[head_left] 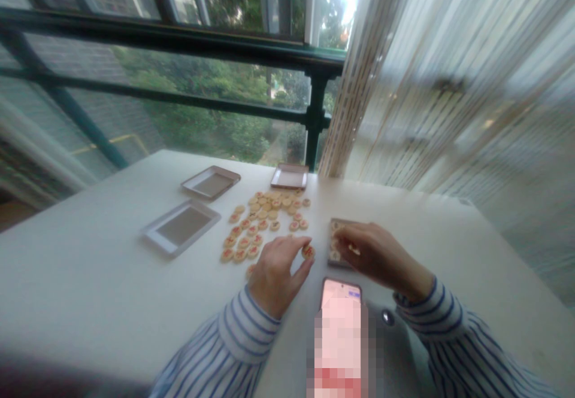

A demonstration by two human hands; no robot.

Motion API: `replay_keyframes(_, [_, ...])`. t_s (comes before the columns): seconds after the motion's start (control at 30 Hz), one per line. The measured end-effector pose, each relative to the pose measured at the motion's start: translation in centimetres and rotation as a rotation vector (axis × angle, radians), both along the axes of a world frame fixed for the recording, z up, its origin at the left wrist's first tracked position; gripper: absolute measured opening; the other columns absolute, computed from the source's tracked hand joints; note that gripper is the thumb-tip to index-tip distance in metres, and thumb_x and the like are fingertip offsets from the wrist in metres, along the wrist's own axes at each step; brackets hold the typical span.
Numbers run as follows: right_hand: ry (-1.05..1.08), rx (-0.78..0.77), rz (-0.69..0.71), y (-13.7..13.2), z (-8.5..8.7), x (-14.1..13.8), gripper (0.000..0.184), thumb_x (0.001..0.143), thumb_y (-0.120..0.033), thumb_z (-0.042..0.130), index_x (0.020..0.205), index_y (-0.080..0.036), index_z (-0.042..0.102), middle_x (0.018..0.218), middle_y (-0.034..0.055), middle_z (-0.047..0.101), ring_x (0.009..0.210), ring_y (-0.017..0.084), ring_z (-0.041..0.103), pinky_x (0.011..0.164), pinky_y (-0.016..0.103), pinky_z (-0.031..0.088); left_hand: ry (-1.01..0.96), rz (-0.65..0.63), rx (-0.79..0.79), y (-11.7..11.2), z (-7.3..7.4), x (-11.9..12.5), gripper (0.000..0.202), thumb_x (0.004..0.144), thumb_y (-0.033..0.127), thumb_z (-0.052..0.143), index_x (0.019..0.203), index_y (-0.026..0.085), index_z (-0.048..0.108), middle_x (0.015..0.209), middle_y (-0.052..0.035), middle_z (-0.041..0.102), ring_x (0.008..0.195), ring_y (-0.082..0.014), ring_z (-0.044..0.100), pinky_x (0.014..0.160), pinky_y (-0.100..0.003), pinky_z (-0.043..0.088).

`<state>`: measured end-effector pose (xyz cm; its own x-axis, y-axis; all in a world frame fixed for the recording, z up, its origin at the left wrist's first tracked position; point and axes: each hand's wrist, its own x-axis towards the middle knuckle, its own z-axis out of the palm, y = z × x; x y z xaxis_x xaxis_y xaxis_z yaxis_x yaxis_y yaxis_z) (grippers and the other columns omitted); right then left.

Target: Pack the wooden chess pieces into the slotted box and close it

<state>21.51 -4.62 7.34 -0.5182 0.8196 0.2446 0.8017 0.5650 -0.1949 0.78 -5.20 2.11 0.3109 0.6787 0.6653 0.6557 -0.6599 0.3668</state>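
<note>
My left hand (pixel 279 272) pinches a round wooden Chinese chess piece (pixel 308 252) with a red character, held between thumb and index finger. Under and beyond this hand lie several more loose Chinese chess pieces (pixel 243 242), some with red characters and some plain side up. My right hand (pixel 371 251) is over a small open box (pixel 338 263) with pieces in it. Its fingers are curled together at the pieces, and what they hold, if anything, is hidden. Part of the box is covered by that hand.
Two shallow trays (pixel 209 218) (pixel 214 195) lie on the white table (pixel 90 254) at the left, and a third tray (pixel 290 187) at the back. A phone (pixel 342 290) stands in front of me, partly blurred out. A railing (pixel 202 102) and a string curtain (pixel 431 105) border the table.
</note>
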Motion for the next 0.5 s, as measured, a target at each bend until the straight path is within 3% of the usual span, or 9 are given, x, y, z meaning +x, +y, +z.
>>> replay_keyframes(0.5, [0.029, 0.005, -0.067, 0.8, -0.1, 0.9, 0.011, 0.084, -0.024, 0.050, 0.084, -0.018, 0.060, 0.068, 0.0003, 0.060, 0.064, 0.011, 0.051, 0.061, 0.024, 0.032, -0.017, -0.045, -0.010, 1.9, 0.7, 2.4, 0.026, 0.076, 0.021, 0.059, 0.101, 0.018, 0.058, 0.091, -0.0067, 0.068, 0.088, -0.0215, 0.061, 0.079, -0.038, 0.048])
